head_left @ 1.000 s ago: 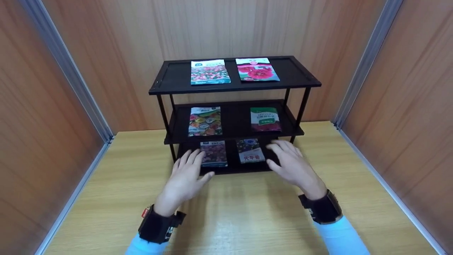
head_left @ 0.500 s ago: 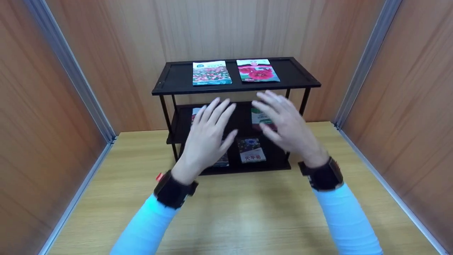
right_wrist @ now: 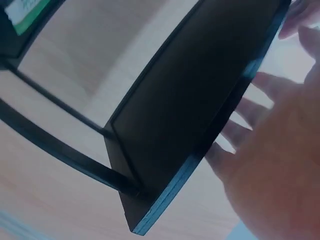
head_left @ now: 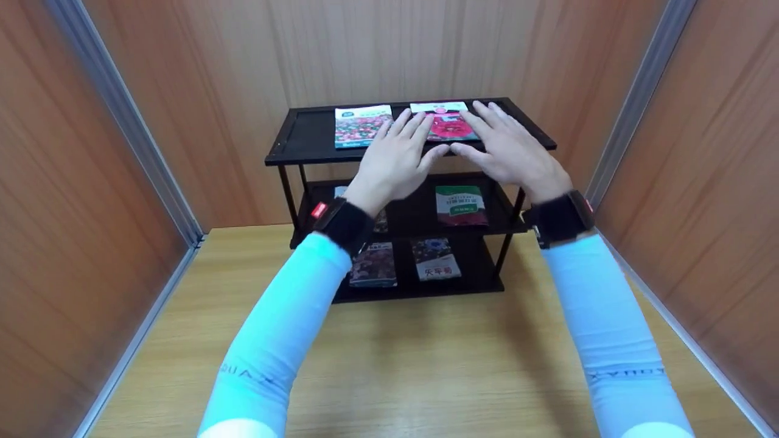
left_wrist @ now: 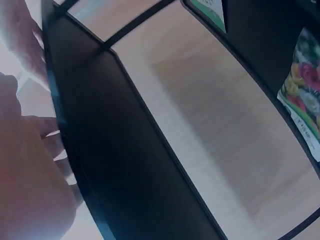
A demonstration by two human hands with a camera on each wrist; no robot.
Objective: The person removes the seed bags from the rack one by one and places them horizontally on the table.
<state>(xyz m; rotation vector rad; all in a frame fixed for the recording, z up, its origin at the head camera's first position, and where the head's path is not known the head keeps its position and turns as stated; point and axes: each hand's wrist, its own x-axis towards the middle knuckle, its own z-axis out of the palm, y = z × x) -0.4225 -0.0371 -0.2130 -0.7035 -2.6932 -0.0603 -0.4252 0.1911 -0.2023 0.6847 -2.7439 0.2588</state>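
Only in wrist views, the top shelf's underside [left_wrist: 135, 150] — left hand [head_left: 392, 161], right hand [head_left: 520, 152], fingers [head_left: 424, 129] outstretched.

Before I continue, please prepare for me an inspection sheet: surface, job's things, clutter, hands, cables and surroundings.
Surface: light wood-grain table.
Job's things: black three-tier rack; top, pink-flower packet and red-flower packet, the latter partly covered; middle, green-topped packet and multicoloured-flower packet, mostly hidden in the head view; bottom, blue-flower packet and dark-pictured packet.
Clutter: nothing seen.
Hands: left hand and right hand, fingers extended near the top tier's front edge; nothing seen held; contact cannot be told.
Cables: nothing seen.
Surroundings: wood-grain panels behind and on both sides; gray metal strips in the corners.
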